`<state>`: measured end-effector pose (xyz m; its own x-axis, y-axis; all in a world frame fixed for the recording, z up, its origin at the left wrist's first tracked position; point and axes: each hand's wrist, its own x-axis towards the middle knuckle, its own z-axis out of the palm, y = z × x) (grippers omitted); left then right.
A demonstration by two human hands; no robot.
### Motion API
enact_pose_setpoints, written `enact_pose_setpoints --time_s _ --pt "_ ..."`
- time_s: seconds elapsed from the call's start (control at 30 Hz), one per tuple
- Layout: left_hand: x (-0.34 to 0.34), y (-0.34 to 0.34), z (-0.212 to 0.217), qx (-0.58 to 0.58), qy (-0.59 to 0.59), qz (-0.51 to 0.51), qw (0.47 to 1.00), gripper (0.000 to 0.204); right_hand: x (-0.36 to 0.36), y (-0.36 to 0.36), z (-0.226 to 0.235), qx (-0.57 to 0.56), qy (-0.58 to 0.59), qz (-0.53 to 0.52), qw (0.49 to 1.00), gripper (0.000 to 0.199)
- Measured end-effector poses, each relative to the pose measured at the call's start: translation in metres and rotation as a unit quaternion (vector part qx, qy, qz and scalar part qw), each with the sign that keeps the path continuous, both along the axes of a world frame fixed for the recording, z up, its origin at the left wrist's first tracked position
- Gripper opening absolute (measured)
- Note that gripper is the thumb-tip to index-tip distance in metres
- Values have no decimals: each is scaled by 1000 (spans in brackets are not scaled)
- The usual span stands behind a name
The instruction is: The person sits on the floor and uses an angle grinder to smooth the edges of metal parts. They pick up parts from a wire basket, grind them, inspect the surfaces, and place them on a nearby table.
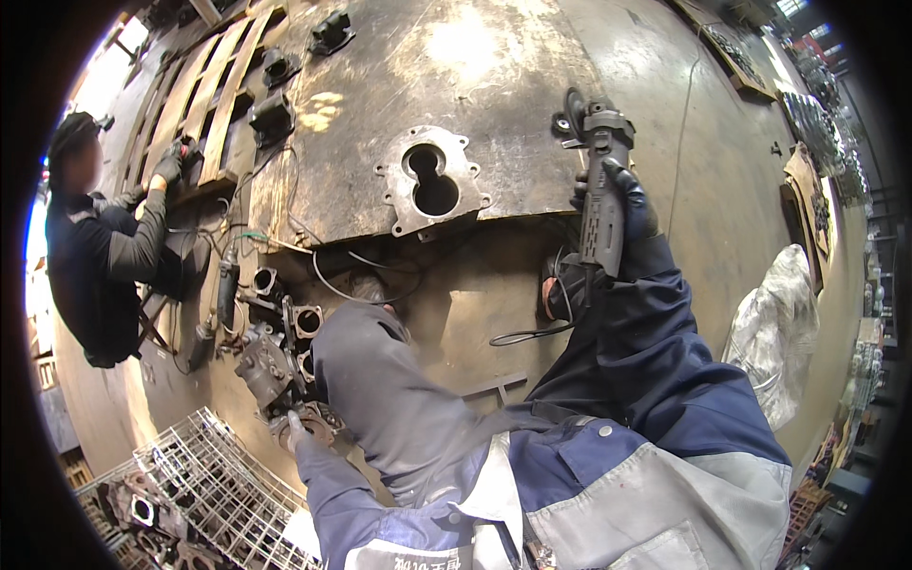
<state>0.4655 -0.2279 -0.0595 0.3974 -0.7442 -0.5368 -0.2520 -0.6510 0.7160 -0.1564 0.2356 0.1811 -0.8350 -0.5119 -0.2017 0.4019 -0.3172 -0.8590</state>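
Observation:
My right hand (622,195), in a dark glove, is closed around the body of a black angle grinder (600,214). The grinder points away from me, over the right edge of the worktable, its disc (573,106) at the far end. A power cable hangs from its near end. Low on the left, my left hand (296,424) reaches down against a round-holed metal casting (315,432); its fingers are mostly hidden. On the worktable (513,123) lies a flat metal housing (458,180) with two joined round openings and bolt lugs around its rim.
Several castings (269,372) are heaped beside my left leg. A wire basket (223,465) holds more parts at lower left. Dark castings (272,119) line the table's left side. A co-worker (104,247) works by a wooden pallet (204,90). Cables (328,280) cross the table's near edge.

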Motion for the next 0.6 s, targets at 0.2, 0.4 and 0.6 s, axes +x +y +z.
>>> enact_pose_setpoints --time_s 0.2,0.4,0.6 --pt "-55 8 98 -234 -152 -92 956 35 15 -9 17 -36 -62 -13 997 45" --pt "-209 85 260 -413 213 -276 841 34 34 -16 34 94 -66 -46 992 41" --pt "-380 219 286 -61 413 -539 732 38 38 -24 21 -30 -89 33 995 26"
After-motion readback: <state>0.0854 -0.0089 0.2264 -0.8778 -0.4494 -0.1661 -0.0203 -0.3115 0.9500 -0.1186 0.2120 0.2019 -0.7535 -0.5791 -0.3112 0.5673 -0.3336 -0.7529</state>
